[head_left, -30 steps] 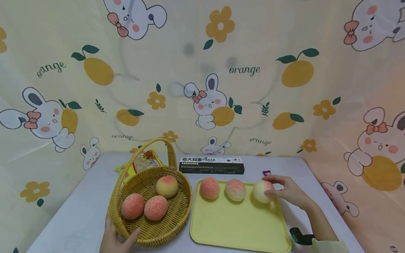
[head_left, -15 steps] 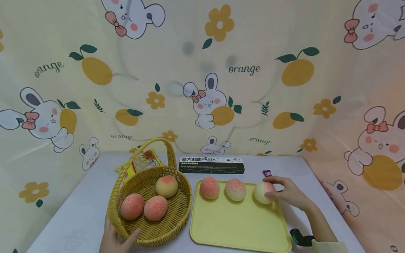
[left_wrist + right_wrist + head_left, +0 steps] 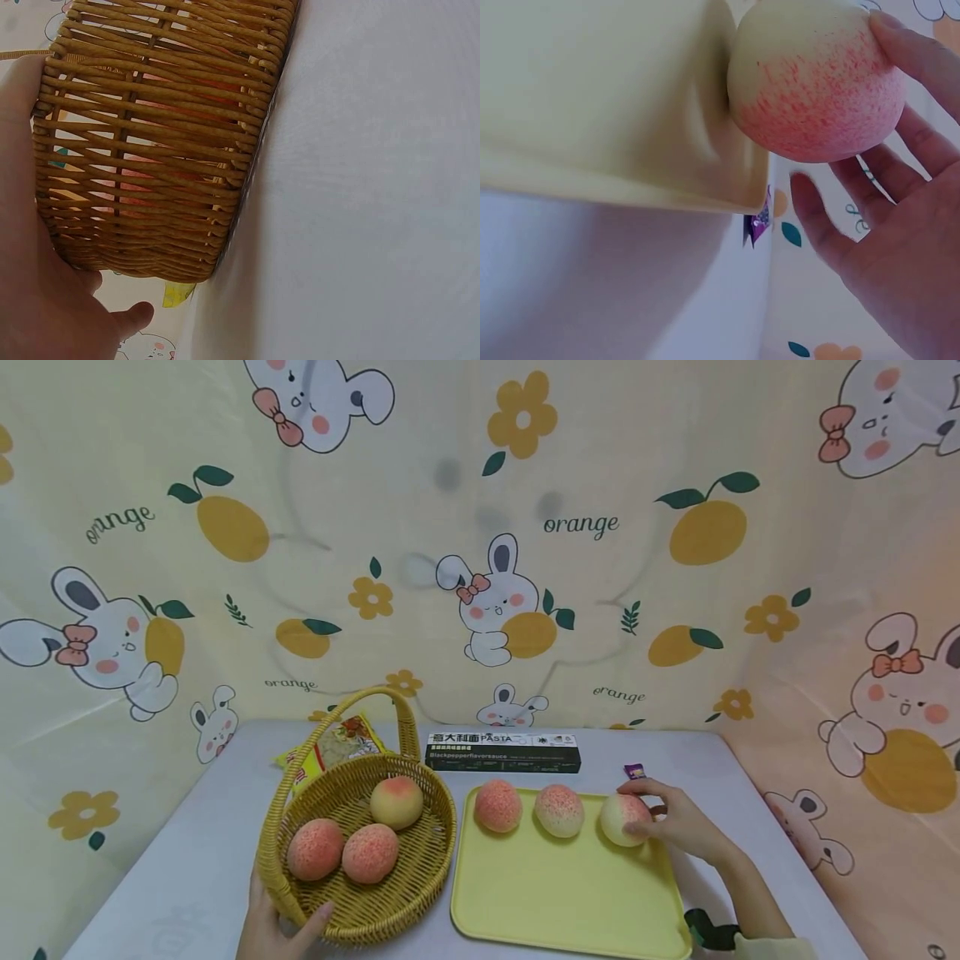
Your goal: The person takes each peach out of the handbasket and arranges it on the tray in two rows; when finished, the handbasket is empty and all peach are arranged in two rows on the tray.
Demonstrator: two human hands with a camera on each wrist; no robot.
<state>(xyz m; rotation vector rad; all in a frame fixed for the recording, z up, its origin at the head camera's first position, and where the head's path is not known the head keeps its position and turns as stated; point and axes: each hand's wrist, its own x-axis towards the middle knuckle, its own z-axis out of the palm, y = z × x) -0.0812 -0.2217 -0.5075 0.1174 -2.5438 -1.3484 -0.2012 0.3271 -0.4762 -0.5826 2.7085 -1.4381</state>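
My right hand [image 3: 684, 820] pinches a pale peach with a pink-speckled side [image 3: 624, 820] between thumb and fingertips. This peach sits at the far right corner of the yellow tray [image 3: 570, 893]; in the right wrist view the same peach [image 3: 817, 82] is close to the tray's rim. Two more peaches, one red [image 3: 497, 806] and one half pink [image 3: 559, 811], lie left of it along the tray's back. My left hand [image 3: 277, 927] grips the near left rim of a wicker basket [image 3: 408, 893], thumb over the edge. Inside lie two red peaches [image 3: 316, 849] and a yellowish one [image 3: 396, 802].
A black-and-white pasta box [image 3: 502, 753] lies behind the tray. Behind the basket leans a yellow noodle packet [image 3: 345, 743], partly covered by the handle. A small purple wrapped candy [image 3: 634, 772] is on the white table [image 3: 172, 860] past the tray's back right corner. Printed cloth surrounds the table.
My right hand has shifted very slightly on the peach, which stays at nearly the same spot in the tray corner. The left hand and the basket have kept their place.
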